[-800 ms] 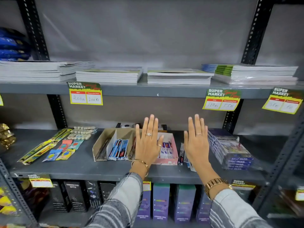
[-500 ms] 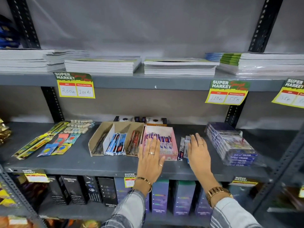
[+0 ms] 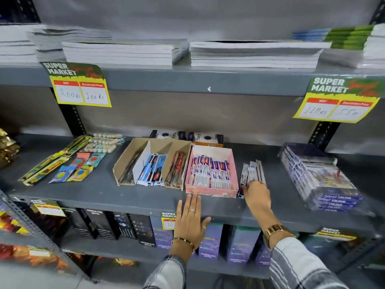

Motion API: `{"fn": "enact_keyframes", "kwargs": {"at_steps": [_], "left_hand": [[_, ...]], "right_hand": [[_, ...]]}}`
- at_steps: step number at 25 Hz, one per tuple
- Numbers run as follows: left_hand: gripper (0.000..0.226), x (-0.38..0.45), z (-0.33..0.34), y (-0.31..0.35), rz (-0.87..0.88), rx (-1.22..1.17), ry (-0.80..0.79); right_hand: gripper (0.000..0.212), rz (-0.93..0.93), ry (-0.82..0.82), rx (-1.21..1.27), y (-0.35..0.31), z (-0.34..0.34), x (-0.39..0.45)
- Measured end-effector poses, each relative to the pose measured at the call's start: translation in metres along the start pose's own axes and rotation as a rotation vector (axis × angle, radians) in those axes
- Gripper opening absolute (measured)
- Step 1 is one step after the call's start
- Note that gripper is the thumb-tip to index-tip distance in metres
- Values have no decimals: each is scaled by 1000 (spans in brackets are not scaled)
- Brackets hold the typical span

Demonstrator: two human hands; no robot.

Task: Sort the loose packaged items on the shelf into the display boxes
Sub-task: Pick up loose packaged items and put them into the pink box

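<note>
1. Grey steel shelf (image 3: pixel 100 190) carrying the display boxes: pink display box (image 3: pixel 212 191) just ahead of the left hand (image 3: pixel 190 221); partitioned cardboard box (image 3: pixel 152 161) further to that hand's left.
2. Left hand: flat, fingers spread and apart, holding nothing; fingertips touching or nearly touching the pink box's front wall, apparently steadying it.
3. Right hand (image 3: pixel 257 195): fingers curled together on the near ends of the loose packets (image 3: pixel 252 172), standing on edge directly ahead of it and just right of the pink box; full closure not discernible, thumb hidden.
4. Step in hand, as judged: taking up the loose packets for transfer into the pink box, whose contents look alike.
5. Next move, as judged: lift clear of the pink box's right wall, carry leftward, lower into the remaining free room at the back of the box.
6. Edges: shelf lip directly beneath both wrists; upper shelf overhead limiting lift height; wrapped stack (image 3: pixel 320 178) well to the right of the right hand, bare shelf between.
7. Further loose goods: long packets and small coloured packets (image 3: pixel 73 170) far to the left of the left hand, not yet boxed.
</note>
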State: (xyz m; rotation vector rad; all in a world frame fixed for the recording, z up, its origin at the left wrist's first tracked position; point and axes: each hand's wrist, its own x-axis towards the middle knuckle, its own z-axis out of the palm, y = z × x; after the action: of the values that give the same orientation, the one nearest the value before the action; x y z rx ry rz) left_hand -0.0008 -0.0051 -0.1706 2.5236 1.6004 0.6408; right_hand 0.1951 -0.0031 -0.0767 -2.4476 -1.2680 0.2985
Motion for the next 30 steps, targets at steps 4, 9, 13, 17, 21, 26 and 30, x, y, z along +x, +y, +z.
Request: {"fn": "enact_keyframes", "kwargs": {"at_steps": [4, 9, 13, 17, 21, 26, 30], "left_hand": [[72, -1, -2, 3, -23, 34, 4], [73, -4, 3, 1, -50, 115, 69], [73, -4, 1, 2, -43, 104, 29], [72, -4, -2, 2, -39, 86, -39], [72, -3, -5, 4, -35, 62, -72], [75, 0, -6, 1, 19, 61, -99], [86, -3, -9, 3, 52, 123, -150]], "right_hand": [[33, 78, -16, 31, -4, 1, 9], [27, 93, -17, 59, -9, 3, 13], [27, 141, -24, 163, -10, 5, 16], [24, 167, -5, 242, -9, 3, 16], [34, 211, 37, 335, -9, -3, 16], [26, 165, 134, 427, -14, -20, 9], [18, 20, 194, 482, -29, -36, -7]]}}
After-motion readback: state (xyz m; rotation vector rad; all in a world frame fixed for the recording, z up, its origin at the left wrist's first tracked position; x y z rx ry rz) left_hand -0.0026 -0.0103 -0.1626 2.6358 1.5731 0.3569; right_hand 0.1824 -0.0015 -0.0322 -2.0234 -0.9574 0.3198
